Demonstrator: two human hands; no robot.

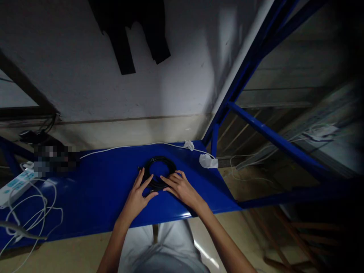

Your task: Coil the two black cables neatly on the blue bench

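A coil of black cable (171, 163) lies flat on the blue tabletop (99, 189), wound into a ring of several turns. At its left side is my left hand (138, 195), with spread fingers touching the coil and the thumb pointing toward its near edge. My right hand (182, 187) lies over the near right part of the ring, its fingers stretched out and apart. Neither hand is wrapped round the cable. A short cable end (139, 168) sticks out at the left by my left fingertips. My fingers hide part of the coil's near side.
A white power strip (17, 185) and tangled white cords (42, 204) occupy the table's left end. A thin white cable (122, 146) runs along the back to white plastic wrappings (208, 161). Blue frame bars (270, 134) rise at the right. Dark clothing (148, 30) hangs on the wall.
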